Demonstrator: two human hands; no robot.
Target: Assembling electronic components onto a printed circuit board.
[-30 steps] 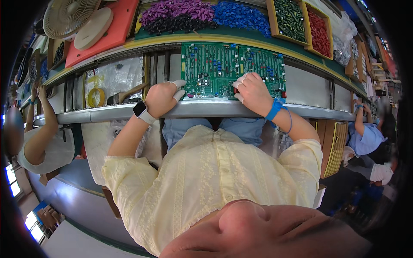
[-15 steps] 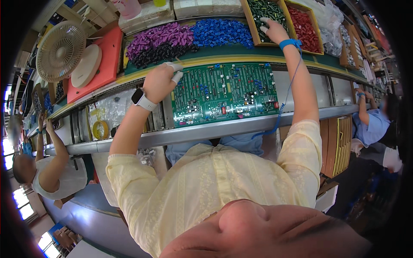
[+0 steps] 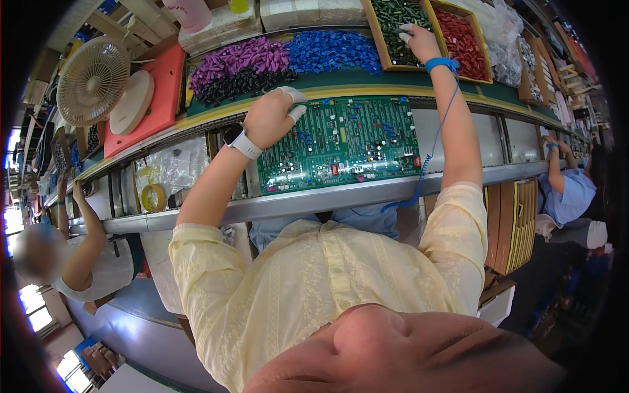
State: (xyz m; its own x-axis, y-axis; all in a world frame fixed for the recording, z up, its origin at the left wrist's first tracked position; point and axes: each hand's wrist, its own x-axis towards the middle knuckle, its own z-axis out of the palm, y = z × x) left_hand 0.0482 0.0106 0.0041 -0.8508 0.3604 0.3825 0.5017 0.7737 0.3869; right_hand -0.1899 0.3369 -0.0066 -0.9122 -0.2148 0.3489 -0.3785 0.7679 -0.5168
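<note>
My left hand (image 3: 270,119) is over the upper left of a green circuit board (image 3: 321,171) populated with small parts. White finger covers sit on its fingertips. Those fingers are curled toward the thumb, and anything between them is too small to make out. At the upper right, my right hand (image 3: 422,44), also with covered fingertips, reaches into a yellow-edged box of small green components (image 3: 400,14). Its fingers are bent together among the parts, so what they grip is hidden. A blue wrist strap (image 3: 441,64) with a coiled cord circles my right wrist.
Purple components (image 3: 244,57), black ones (image 3: 226,86) and blue ones (image 3: 334,51) lie in piles behind the board. Red components (image 3: 460,36) fill the neighbouring box. A metal rail (image 3: 314,204) runs along the front. A fan (image 3: 93,78) stands left; co-workers sit on both sides.
My left hand has moved right, from the board's left edge to over its upper part. My right hand stays at the green components, its fingers drawn closer together.
</note>
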